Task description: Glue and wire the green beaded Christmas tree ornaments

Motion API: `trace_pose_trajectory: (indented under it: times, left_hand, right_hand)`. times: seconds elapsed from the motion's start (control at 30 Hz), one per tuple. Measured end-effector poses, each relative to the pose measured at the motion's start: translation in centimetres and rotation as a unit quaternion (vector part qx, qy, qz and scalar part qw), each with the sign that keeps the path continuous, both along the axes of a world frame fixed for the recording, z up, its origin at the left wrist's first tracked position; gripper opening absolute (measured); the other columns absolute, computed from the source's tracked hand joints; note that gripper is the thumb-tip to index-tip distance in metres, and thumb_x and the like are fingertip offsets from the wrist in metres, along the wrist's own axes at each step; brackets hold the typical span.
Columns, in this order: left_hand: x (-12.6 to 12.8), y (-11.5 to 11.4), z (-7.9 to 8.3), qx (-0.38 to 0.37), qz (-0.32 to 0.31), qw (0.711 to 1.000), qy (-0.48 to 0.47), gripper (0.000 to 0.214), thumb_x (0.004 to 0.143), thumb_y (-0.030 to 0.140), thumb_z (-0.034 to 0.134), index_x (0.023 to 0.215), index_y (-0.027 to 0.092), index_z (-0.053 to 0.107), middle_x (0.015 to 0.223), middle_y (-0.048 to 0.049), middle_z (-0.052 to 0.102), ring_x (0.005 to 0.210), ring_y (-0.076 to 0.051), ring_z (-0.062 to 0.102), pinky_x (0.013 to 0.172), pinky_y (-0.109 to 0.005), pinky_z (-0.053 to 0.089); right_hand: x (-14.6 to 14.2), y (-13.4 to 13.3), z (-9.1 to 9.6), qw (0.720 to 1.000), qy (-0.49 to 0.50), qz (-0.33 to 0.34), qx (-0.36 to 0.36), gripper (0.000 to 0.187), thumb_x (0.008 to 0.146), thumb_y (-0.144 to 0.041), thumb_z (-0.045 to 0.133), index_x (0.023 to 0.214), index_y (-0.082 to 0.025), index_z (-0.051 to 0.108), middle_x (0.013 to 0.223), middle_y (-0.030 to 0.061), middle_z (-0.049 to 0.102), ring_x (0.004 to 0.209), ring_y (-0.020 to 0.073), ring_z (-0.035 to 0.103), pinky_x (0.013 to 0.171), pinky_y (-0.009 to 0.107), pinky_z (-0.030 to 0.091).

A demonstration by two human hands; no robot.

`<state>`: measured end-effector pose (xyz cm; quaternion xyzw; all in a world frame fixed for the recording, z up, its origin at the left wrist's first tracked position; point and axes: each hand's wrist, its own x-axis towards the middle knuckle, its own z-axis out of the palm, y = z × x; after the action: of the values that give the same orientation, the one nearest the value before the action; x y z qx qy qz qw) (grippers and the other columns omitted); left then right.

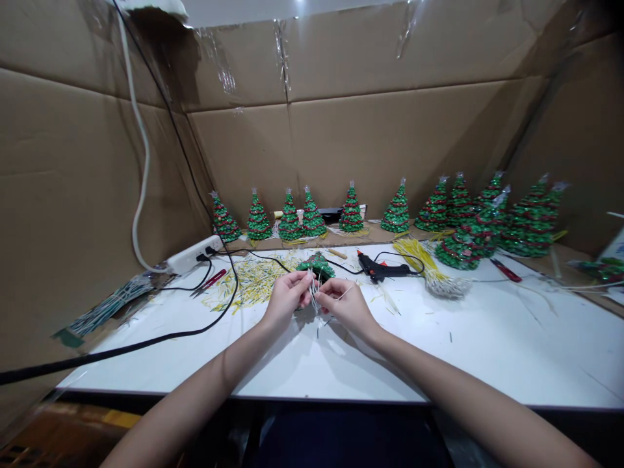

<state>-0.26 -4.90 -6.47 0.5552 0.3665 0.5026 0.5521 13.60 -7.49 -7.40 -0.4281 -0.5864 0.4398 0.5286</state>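
Nearest me, both forearms reach in over the front edge of the white tabletop [341, 364]. My left hand [285, 299] and right hand [347, 304] meet near the middle of it, fingertips turned toward each other. Between them I pinch a small bunch of thin white stems [314, 296]; the left fingers close on it from one side, the right thumb and forefinger from the other. The bunch stands roughly upright, its lower ends hanging just above the tabletop. I cannot tell how many stems it holds.

Just behind my hands lies a green tree [316, 264] on its side, near the stems but apart from my fingers. Left of it a litter of yellow offcuts [251, 283] spreads over the tabletop, with a black cable [214, 318] curving across it. Red snips [209, 283] lie further left, beside a white power strip [192, 259].

Right of the lying tree rests a black glue gun [377, 268], and past it a bundle of yellow stems [429, 263] with white tips. A packet of stems [104, 309] lies at the far left edge.

At the back, a row of finished trees [351, 211] stands upright along the cardboard wall [380, 123], with a denser cluster [487, 224] at the right.
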Motion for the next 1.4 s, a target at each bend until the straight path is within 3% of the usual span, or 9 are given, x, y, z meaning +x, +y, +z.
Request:
trace_pose_trajectory:
  times: [0.37,0.73,1.1,1.4]
  left_hand:
    - [0.19,-0.22,0.36,-0.001,0.025,1.0,-0.009,0.033,0.071,0.042,0.072,0.076,0.01,0.064,0.042,0.0049,0.047,0.036,-0.004,0.034,0.039,-0.017,0.021]
    - [0.21,-0.23,0.59,-0.01,0.045,0.997,-0.062,0.035,0.067,0.039,0.075,0.083,0.01,0.065,0.064,0.001,0.058,0.039,-0.001,0.037,0.037,-0.015,0.024]
    - [0.25,-0.32,0.43,-0.002,0.021,0.998,-0.054,0.033,0.07,0.04,0.074,0.083,0.011,0.064,0.064,0.0013,0.058,0.04,-0.001,0.036,0.039,-0.016,0.024]
    - [0.18,-0.21,0.37,0.002,0.007,0.999,-0.036,0.034,0.072,0.043,0.071,0.078,0.01,0.064,0.048,0.0039,0.05,0.039,-0.004,0.035,0.04,-0.017,0.023]
  right_hand:
    - [-0.02,0.14,-0.36,0.998,-0.046,-0.019,0.03,0.013,0.072,-0.027,0.059,0.068,-0.014,0.06,0.062,0.0024,0.061,0.053,0.0135,0.055,0.05,0.024,0.042]
    - [-0.04,-0.28,0.1,0.997,0.067,0.014,0.037,0.013,0.08,-0.029,0.056,0.074,-0.019,0.05,0.062,-0.0033,0.056,0.048,0.0096,0.05,0.047,0.021,0.042]
    - [-0.11,-0.02,-0.46,0.999,-0.013,0.028,0.015,0.024,0.078,-0.034,0.061,0.08,-0.012,0.071,0.062,0.0024,0.063,0.046,0.008,0.046,0.045,0.02,0.038]
    - [-0.29,-0.24,0.06,1.0,0.001,0.018,0.013,0.022,0.077,-0.033,0.06,0.071,-0.013,0.066,0.058,0.001,0.059,0.045,0.0079,0.045,0.044,0.02,0.037]
